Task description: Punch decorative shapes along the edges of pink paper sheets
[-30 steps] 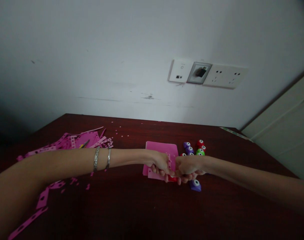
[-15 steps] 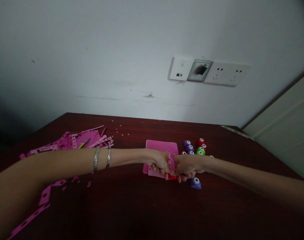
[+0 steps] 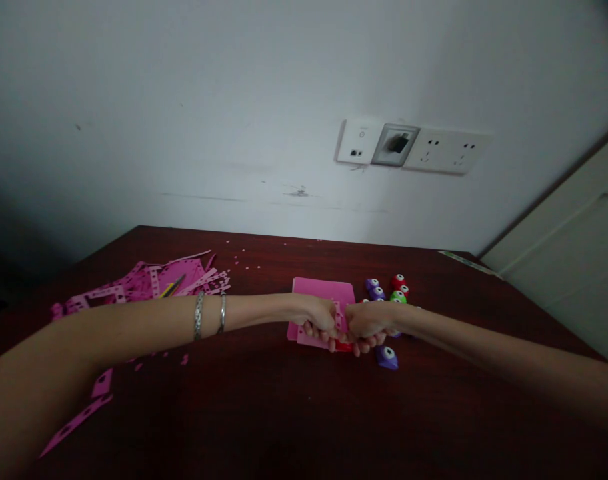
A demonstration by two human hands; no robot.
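Note:
My left hand [image 3: 318, 317], with two silver bracelets at the wrist, is closed on a pink paper strip [image 3: 339, 316] with cut-out shapes. Right beside it, my right hand [image 3: 371, 323] has its fingers curled around a red craft punch [image 3: 344, 347], which is mostly hidden by both hands. Under them lies a stack of pink paper sheets [image 3: 319, 288]. Just below my right hand rests a purple craft punch [image 3: 387, 357] with a white round top and a dark shape on it.
Several purple, red and green craft punches [image 3: 398, 296] stand behind my right hand. At the left lies a pile of punched pink strips [image 3: 139, 280] with a yellow and dark tool [image 3: 173, 287], with tiny cut-outs scattered nearby. Wall sockets [image 3: 447, 150] sit above the dark wooden table [image 3: 264, 413].
The view has shifted slightly. Both hands stay together at the pink strip and the red punch, with nearly the same grip.

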